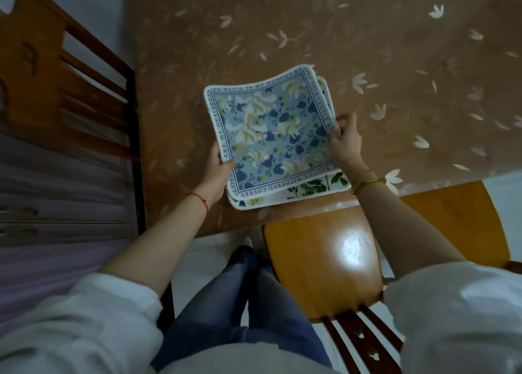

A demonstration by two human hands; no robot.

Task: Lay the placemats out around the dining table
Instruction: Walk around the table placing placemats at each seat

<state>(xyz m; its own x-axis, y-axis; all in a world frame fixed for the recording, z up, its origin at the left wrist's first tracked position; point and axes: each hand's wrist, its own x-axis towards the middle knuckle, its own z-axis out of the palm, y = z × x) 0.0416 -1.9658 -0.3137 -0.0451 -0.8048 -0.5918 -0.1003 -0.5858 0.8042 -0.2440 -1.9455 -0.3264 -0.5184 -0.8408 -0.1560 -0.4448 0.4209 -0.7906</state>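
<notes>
A stack of square placemats lies near the front corner of the dining table (310,34). The top placemat (271,130) is blue with white flowers and a lettered border. Beneath it a white placemat with green leaves (316,188) shows along the near edge. My left hand (219,170) grips the stack's left edge, thumb on top. At the right edge, my right hand (346,139) pinches the top placemat with its fingertips. The top placemat bows slightly upward between my hands.
The table wears a brown cloth with pale leaf prints. A wooden chair (324,260) is pushed in at the near edge on the right. Another wooden chair (56,77) stands at the table's left side. My legs in blue jeans are below.
</notes>
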